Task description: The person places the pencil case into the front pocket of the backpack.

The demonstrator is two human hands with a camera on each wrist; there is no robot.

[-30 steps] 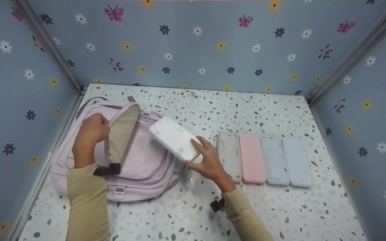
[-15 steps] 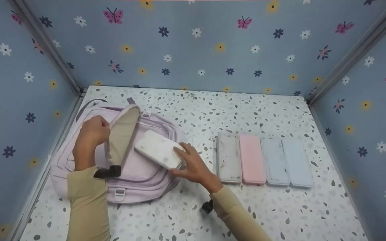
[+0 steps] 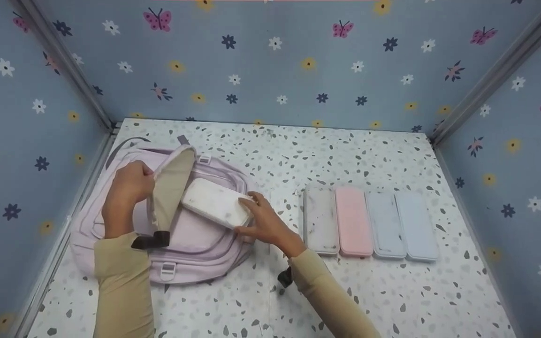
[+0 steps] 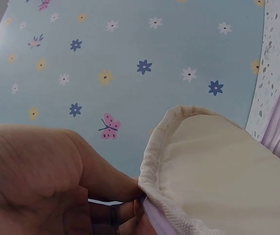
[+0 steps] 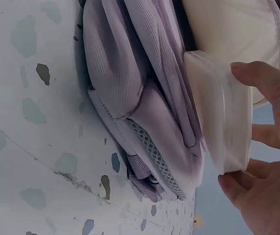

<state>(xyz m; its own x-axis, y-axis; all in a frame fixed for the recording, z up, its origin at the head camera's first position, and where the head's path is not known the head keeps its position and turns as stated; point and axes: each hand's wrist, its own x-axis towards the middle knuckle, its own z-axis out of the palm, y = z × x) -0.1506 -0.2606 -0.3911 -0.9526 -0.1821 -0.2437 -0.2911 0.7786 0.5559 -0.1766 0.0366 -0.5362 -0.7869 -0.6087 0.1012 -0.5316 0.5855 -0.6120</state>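
Item one, as we record it: a lilac backpack (image 3: 190, 234) lying flat on the left part of the speckled surface (image 3: 345, 155), close to the left wall, its front flap (image 3: 169, 188) raised so that the cream lining faces right. The left hand (image 3: 127, 188) has its fingers curled round the upper edge of that flap and holds it up; in the left wrist view we see the flap's ribbed cream rim (image 4: 154, 161) pinched between thumb and fingers. Item two: a white rectangular case (image 3: 216, 203), tilted, its far end at the mouth of the backpack just beside the raised flap, its near end gripped by the right hand (image 3: 263, 223), thumb on one side and fingers on the other. The right wrist view shows us the case (image 5: 223, 117) edge-on, resting against the backpack's fabric (image 5: 145, 98), the fingers (image 5: 262, 83) wrapped over its end. Items three to six: four more cases in a close row on the surface, to the right of the hands, touching side by side: a marbled grey-white case (image 3: 321, 220), a pink case (image 3: 353, 221), a pale marbled blue case (image 3: 385, 225) and a light blue case (image 3: 418, 226). Both arms wear tan sleeves (image 3: 122, 281). The walls (image 3: 270, 65) around the surface are blue, printed with flowers and butterflies.
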